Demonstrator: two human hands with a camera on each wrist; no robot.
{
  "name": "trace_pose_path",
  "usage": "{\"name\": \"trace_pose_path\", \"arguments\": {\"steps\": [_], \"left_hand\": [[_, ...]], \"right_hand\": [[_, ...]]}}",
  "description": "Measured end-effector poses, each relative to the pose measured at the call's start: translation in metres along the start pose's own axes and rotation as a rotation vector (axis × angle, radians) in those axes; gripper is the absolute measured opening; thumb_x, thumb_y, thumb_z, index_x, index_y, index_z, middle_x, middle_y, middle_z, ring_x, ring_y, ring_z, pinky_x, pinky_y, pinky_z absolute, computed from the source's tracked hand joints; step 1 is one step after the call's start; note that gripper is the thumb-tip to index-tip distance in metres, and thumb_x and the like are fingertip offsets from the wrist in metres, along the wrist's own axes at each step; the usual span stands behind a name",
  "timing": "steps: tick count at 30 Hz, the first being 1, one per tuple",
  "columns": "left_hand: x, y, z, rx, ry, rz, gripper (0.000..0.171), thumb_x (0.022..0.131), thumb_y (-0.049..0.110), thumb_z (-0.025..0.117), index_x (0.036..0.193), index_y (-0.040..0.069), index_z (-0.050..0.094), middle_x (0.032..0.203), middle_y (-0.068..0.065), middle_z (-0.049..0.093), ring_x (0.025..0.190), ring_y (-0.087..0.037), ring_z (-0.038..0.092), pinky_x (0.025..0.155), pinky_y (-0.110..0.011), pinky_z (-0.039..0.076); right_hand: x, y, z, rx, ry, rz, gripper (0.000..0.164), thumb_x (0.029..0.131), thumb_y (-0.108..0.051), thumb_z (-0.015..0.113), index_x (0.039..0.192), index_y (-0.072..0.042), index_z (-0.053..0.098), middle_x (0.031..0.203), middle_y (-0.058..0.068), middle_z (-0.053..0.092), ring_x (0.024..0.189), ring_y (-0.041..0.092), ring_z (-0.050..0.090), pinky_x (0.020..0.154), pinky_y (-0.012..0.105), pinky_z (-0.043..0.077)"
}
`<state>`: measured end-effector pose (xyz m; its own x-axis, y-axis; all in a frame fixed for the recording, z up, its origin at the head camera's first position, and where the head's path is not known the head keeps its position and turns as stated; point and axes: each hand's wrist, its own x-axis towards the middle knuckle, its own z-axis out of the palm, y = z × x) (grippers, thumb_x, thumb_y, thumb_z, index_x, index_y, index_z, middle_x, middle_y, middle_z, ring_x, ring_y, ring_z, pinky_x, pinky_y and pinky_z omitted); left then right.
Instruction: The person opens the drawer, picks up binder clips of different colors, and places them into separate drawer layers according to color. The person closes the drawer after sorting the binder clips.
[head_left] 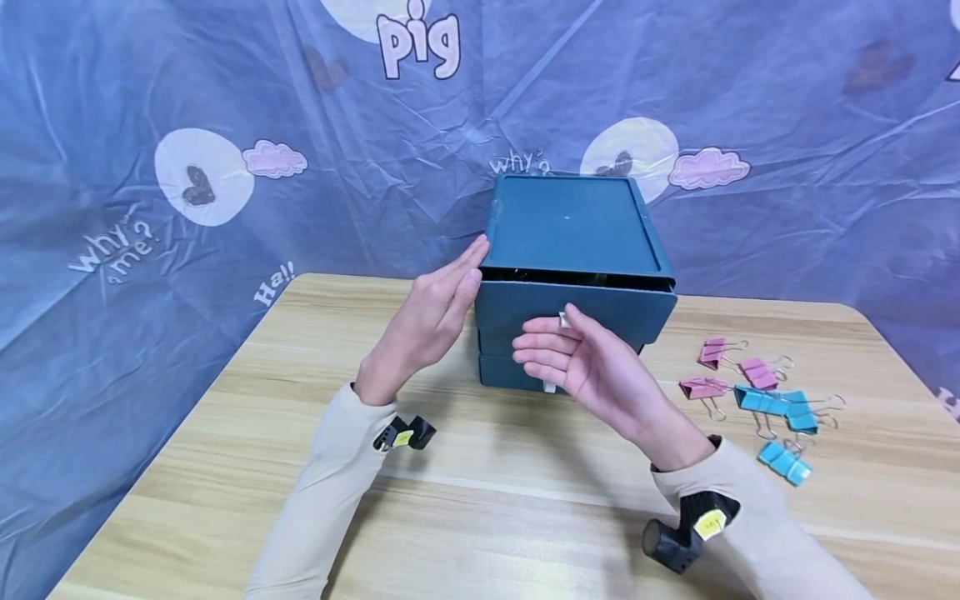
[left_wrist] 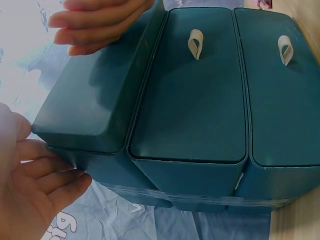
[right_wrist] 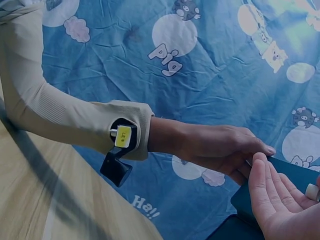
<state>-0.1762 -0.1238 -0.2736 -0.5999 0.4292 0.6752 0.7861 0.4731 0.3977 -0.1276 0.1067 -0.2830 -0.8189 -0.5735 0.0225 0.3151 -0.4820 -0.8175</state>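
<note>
A dark teal desktop drawer cabinet (head_left: 577, 221) stands at the back of the table, its drawers stacked one above another. The top drawer (left_wrist: 90, 110) juts out past the others, leaving a dark gap under the cabinet's top. My left hand (head_left: 431, 317) rests with straightened fingers against the cabinet's left side, near the front corner. In front of the top drawer, my right hand (head_left: 592, 367) pinches a small whitish pull loop (right_wrist: 312, 191) between thumb and index finger. Its other fingers stretch out, palm inward. Similar loops (left_wrist: 196, 44) hang on the lower drawers.
Right of the cabinet lie several binder clips: pink ones (head_left: 761, 372) and blue ones (head_left: 784, 463), some touching. The wooden table (head_left: 480, 517) meets a blue patterned cloth (head_left: 375, 208) behind. Clear tape (left_wrist: 200, 196) runs across the cabinet's side.
</note>
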Motion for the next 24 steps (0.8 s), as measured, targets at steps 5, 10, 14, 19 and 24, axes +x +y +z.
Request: {"name": "trace_pose_path", "arguments": {"steps": [5,10,14,19,24], "left_hand": [[0.0001,0.0,0.0006,0.002,-0.007,-0.003,0.041,0.106,0.014,0.035,0.141,-0.006,0.043,0.147,-0.017,0.04,0.138,-0.015,0.035,0.112,-0.028,0.03],[0.0002,0.0004,0.0008,0.004,-0.008,-0.009,0.042,0.106,0.015,0.035,0.141,-0.006,0.043,0.147,-0.017,0.04,0.138,-0.015,0.035,0.112,-0.028,0.03],[0.0003,0.0007,0.001,0.003,-0.005,-0.009,0.042,0.106,0.016,0.035,0.141,-0.005,0.043,0.147,-0.017,0.04,0.138,-0.015,0.035,0.112,-0.028,0.03],[0.0002,0.0007,0.0011,0.003,-0.004,-0.005,0.041,0.105,0.015,0.036,0.141,-0.005,0.043,0.147,-0.017,0.04,0.138,-0.016,0.035,0.112,-0.029,0.03],[0.0007,-0.0003,0.0015,0.008,0.005,0.003,0.041,0.105,0.013,0.039,0.141,-0.006,0.043,0.146,-0.018,0.041,0.137,-0.019,0.037,0.111,-0.03,0.032]], "right_hand": [[0.0018,-0.0009,-0.0014,0.022,0.0,-0.006,0.046,0.107,-0.033,0.032,0.113,0.001,0.062,0.106,0.015,0.069,0.101,0.023,0.067,0.093,0.032,0.051],[0.0041,-0.0032,-0.0044,0.067,-0.017,-0.014,0.046,0.107,-0.031,0.032,0.112,0.002,0.064,0.106,0.015,0.07,0.101,0.024,0.067,0.093,0.032,0.051],[0.0054,-0.0047,-0.0068,0.131,-0.03,-0.01,0.046,0.107,-0.03,0.032,0.112,0.003,0.064,0.106,0.016,0.07,0.101,0.024,0.067,0.092,0.032,0.051],[0.0071,-0.0047,-0.0084,0.161,-0.049,-0.006,0.047,0.107,-0.03,0.032,0.112,0.003,0.065,0.105,0.016,0.07,0.101,0.025,0.067,0.093,0.032,0.051],[0.0097,-0.0043,-0.0098,0.167,-0.052,-0.009,0.046,0.107,-0.03,0.032,0.111,0.003,0.064,0.105,0.017,0.07,0.1,0.025,0.067,0.093,0.031,0.051]]}}
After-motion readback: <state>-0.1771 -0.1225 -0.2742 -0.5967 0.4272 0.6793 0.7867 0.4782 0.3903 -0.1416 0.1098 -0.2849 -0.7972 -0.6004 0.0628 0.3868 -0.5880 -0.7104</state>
